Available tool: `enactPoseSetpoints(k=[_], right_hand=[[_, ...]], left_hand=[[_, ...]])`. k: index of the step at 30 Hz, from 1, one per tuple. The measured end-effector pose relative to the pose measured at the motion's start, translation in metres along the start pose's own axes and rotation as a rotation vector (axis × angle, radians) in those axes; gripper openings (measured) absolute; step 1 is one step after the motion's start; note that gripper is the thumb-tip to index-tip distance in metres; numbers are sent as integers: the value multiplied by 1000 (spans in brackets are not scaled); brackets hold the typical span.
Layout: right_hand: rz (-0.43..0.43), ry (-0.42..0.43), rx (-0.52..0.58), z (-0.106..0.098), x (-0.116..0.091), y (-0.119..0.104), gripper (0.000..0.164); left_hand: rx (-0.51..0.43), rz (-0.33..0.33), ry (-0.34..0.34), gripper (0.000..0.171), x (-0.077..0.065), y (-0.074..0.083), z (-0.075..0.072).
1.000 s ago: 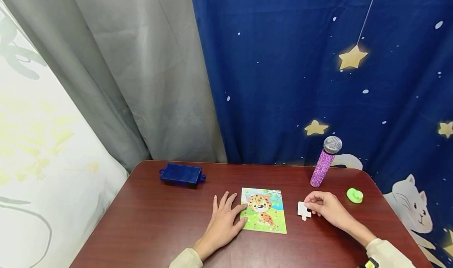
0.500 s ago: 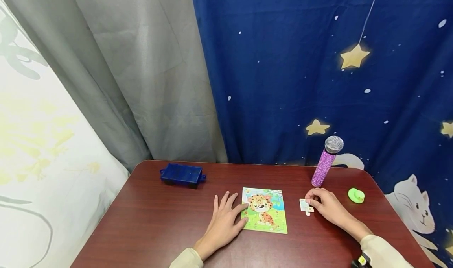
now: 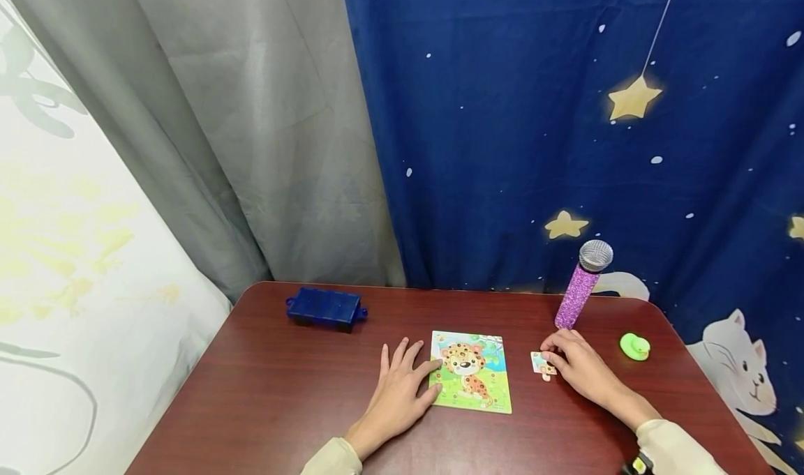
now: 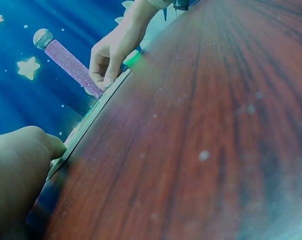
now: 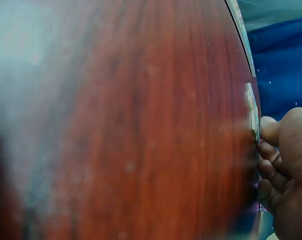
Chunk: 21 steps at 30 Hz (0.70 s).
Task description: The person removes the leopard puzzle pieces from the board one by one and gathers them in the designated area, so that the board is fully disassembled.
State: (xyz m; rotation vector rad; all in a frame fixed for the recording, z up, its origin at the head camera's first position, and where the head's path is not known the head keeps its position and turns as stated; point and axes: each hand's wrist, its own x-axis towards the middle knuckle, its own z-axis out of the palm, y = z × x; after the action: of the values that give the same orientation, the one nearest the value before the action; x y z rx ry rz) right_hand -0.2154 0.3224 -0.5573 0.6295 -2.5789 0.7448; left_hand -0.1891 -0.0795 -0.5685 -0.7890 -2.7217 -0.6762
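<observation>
A square jigsaw puzzle (image 3: 496,384) with a spotted leopard cub lies mid-table in the head view. My left hand (image 3: 397,395) rests with spread, straight fingers, thumb and forefinger on the puzzle's left edge. To the right of the puzzle, my right hand (image 3: 581,367) pinches a puzzle piece (image 3: 539,365) between thumb and fingers. The piece shows its printed side, with a round tab pointing toward me. The right wrist view has the piece (image 5: 251,112) edge-on, close over the table, at the tip of the thumb (image 5: 269,129).
A purple glitter microphone (image 3: 576,295) stands behind my right hand, its silver head up. A green rubber duck (image 3: 634,347) sits farther right. A blue toy wagon (image 3: 325,307) is at the back left of the brown table (image 3: 264,391). Curtains (image 3: 477,147) hang behind the table.
The piece in my right hand showed its white back and now shows its printed face. That hand has shifted slightly back. My left hand has stayed on the puzzle's edge.
</observation>
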Motion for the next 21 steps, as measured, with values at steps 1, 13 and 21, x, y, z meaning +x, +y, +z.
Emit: enactPoseSetpoints(k=[1,13,21], right_hand=[[-9,2,-4,0,0,0,24],[-60,-56,42,8,20,-26,19],[-46,-110,109,19,35,-49,14]], left_hand=[[3,1,0,37,0,0,0],[3,-5,-9,37,0,0,-1],[-10,-4,-16,37,0,1,-2]])
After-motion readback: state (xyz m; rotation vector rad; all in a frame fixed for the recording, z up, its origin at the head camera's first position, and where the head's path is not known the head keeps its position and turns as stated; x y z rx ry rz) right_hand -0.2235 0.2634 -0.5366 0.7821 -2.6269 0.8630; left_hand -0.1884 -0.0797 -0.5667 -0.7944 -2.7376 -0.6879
